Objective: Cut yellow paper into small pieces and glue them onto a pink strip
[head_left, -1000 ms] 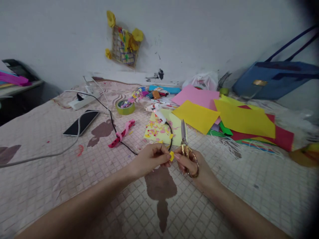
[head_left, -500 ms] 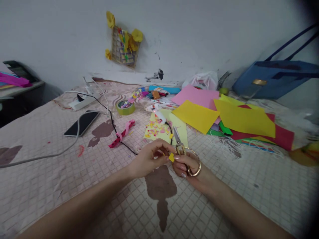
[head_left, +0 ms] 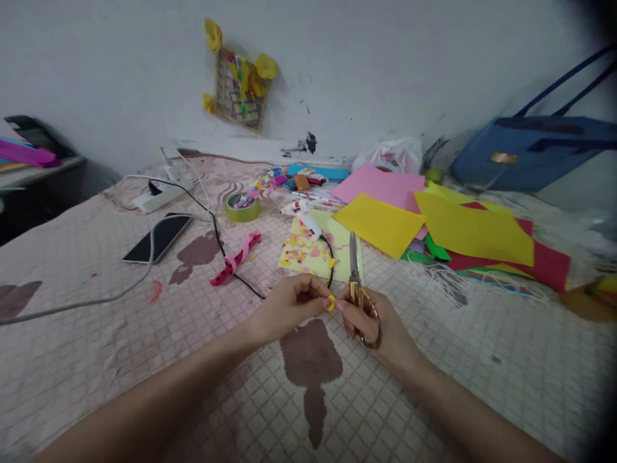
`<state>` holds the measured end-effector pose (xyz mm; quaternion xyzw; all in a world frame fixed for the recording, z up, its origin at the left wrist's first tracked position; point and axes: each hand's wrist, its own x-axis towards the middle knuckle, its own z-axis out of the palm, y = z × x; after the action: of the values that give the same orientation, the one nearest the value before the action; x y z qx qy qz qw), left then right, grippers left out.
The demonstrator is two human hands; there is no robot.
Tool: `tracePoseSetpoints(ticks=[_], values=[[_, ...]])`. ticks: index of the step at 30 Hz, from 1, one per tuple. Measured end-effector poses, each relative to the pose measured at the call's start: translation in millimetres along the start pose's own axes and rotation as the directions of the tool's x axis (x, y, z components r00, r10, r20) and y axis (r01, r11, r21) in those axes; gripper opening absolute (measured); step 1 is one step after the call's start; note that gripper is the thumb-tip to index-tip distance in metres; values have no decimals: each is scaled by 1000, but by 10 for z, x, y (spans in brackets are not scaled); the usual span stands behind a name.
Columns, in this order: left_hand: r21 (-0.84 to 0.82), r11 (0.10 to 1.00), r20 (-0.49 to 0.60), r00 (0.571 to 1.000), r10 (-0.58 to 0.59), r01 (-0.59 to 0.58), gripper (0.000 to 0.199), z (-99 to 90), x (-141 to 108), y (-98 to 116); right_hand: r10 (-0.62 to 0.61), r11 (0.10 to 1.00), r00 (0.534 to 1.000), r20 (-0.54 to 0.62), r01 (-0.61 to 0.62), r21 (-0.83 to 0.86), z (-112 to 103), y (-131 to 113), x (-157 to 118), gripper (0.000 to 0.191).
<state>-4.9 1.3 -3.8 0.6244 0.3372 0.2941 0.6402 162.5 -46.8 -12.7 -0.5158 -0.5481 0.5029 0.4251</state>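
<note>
Between thumb and fingers, my left hand (head_left: 292, 305) pinches a small yellow paper piece (head_left: 330, 302). My right hand (head_left: 373, 318) is closed round gold-handled scissors (head_left: 355, 276), whose blades point away from me and look closed. The fingertips of my right hand are beside the yellow piece; whether they touch it is too small to tell. Beyond my hands lies a pale yellow sheet (head_left: 344, 241) scattered with small pink and yellow paper bits. A white glue gun (head_left: 309, 224) with a black cord rests on that sheet.
A phone (head_left: 159, 239), a power strip (head_left: 161, 196), a tape roll (head_left: 242, 209) and a pink-ribboned strip (head_left: 236, 260) lie to the left. Coloured paper sheets (head_left: 475, 225) and white string (head_left: 446, 283) lie right, with a blue bag (head_left: 530, 151) behind. Cables cross the left side.
The scissors have turned more upright and their blades now look closed. My right hand has shifted slightly, and the yellow piece has turned between the fingers.
</note>
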Motion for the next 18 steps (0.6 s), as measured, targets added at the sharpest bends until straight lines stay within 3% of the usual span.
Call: tracePoseSetpoints(ticks=[5,7,12,18], values=[[-70,993,10,995,-97,97,23,9,-5,3,-4,1000,1000,-27,4,2,9,16,7,24],[-149,983,-44,992,-116,108,23,-2,1,19,14,999,999,-41,-13,32,29,7,-4,30],[-260,964,-199,974,-108,54,22,-30,17,43,95,994,995,33,-97,46,116,21,-66,43],[-324,946,-259,961,-97,8,23,-25,26,56,50,995,997,58,-45,-90,173,84,-98,42]])
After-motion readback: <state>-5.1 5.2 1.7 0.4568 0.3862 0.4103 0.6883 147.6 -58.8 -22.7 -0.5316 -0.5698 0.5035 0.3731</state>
